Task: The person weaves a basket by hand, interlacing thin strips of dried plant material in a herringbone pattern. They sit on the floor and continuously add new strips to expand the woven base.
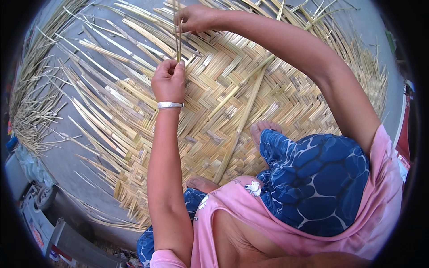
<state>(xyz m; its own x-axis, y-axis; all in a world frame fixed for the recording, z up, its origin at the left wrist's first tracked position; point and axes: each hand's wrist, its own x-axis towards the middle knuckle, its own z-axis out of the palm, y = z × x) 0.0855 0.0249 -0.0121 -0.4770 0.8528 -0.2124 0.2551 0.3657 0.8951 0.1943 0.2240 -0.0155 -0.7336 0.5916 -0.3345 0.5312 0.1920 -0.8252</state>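
Note:
A large mat (214, 76) of flattened reed strips in a herringbone weave lies on the floor beneath me. My left hand (169, 81), with a silver bangle at the wrist, is closed around the lower part of thin reed strips (178, 47) that stand up from the mat's far left part. Farther away, my right hand (195, 18) is closed with its fingertips on the same strips, higher up. How many strips are held I cannot tell. Two loose long reed strips (243, 117) lie crossed on top of the weave, to the right of my left hand.
Unwoven reed ends (111, 91) fan out along the left and far edges. A heap of loose reeds (29, 116) lies on the grey floor (67, 165) at far left. My bare foot (263, 129) rests on the mat. A grey wheeled object (44, 196) stands at lower left.

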